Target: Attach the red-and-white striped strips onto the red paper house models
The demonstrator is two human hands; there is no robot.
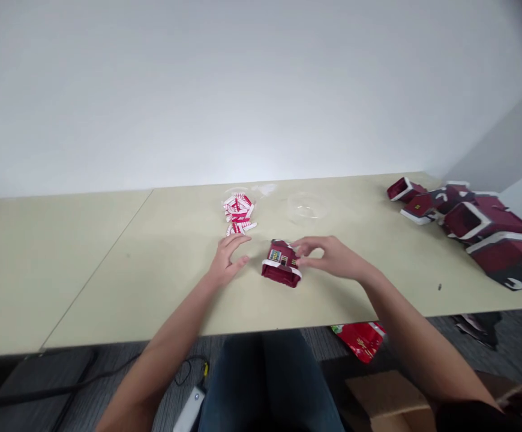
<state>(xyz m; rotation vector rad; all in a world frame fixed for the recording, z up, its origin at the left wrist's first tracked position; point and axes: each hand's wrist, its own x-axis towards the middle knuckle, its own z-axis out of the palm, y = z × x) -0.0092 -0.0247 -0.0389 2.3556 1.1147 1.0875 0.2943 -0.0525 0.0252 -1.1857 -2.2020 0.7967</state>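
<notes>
A small dark-red toy house [283, 257] with white trim and painted windows lies in front of me on the table, its hollow open base facing me. My right hand [321, 255] has its thumb and fingers on the house's right side. To the left of the house is my left hand [229, 261], fingers spread and apart from it, holding nothing. Just beyond that hand is a pile of red-and-white printed strips [238, 210], some of them in a clear round dish and some spilling toward me.
A clear plastic dish or lid [307, 206] sits behind the house. Several larger dark-red houses [472, 219] are heaped at the table's right end. Below the front edge are a red package [362, 339], a cardboard box [387, 393] and a white power strip [190, 409].
</notes>
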